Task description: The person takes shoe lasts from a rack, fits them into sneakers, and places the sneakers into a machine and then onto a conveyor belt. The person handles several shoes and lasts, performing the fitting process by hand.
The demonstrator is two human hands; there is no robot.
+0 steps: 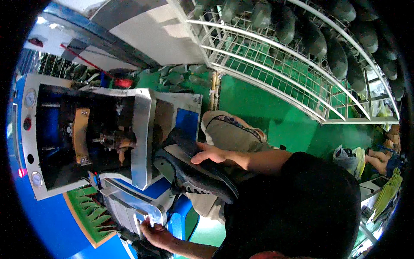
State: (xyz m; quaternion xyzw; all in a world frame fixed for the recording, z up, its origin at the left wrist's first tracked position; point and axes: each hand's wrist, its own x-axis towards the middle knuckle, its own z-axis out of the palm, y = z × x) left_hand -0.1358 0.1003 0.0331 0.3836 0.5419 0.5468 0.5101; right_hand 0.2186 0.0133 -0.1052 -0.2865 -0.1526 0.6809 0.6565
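A dark grey shoe [196, 172] lies sole-up, tilted, toe toward the grey-and-blue machine; a silver lever [142, 220] juts from the machine's front.

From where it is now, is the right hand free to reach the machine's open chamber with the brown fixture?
Probably not straight away. The right hand is holding the dark shoe, while the left hand rests on the machine's lower front panel. The open chamber itself looks unblocked, just beyond the shoe's toe.

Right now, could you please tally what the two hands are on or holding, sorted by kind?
Shoes: 1, a dark shoe under the right hand.
Handles: 1, a metal handle on the machine, gripped by the left hand.
Total: 2.
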